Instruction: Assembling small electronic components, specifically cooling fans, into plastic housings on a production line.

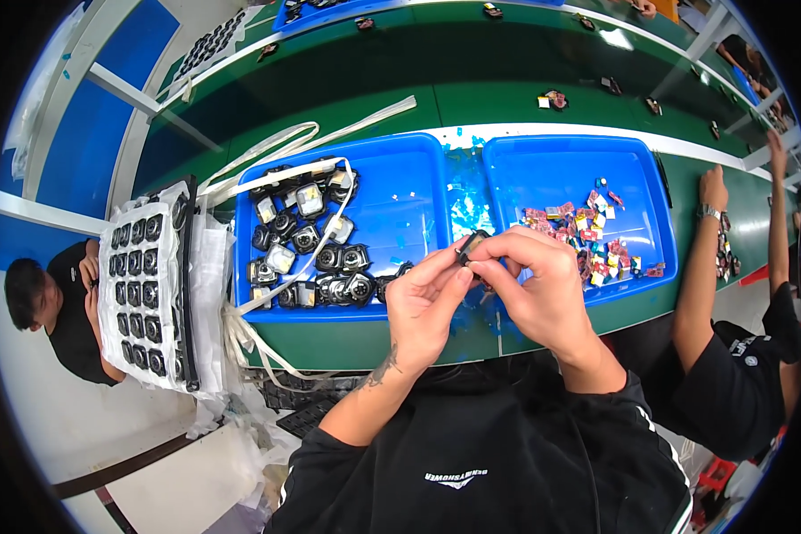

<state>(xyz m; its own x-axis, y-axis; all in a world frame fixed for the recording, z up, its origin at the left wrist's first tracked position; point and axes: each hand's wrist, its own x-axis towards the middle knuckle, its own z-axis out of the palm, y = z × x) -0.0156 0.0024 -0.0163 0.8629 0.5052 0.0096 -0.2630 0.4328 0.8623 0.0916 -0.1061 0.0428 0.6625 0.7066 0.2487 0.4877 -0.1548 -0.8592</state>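
1. Nearest us, our left hand (427,307) and right hand (538,285) meet above the table's near edge, both pinching one small black part (472,246) between the fingertips.
2. Just beyond, the left blue tray (400,191) holds a heap of black-and-silver components (307,245) with white straps (276,165) draped across it.
3. Beside it, the right blue tray (636,169) holds small red and pink pieces (592,236).
4. At the left stands a white rack of black parts (142,280).
5. Farther off runs the green conveyor belt (472,76).
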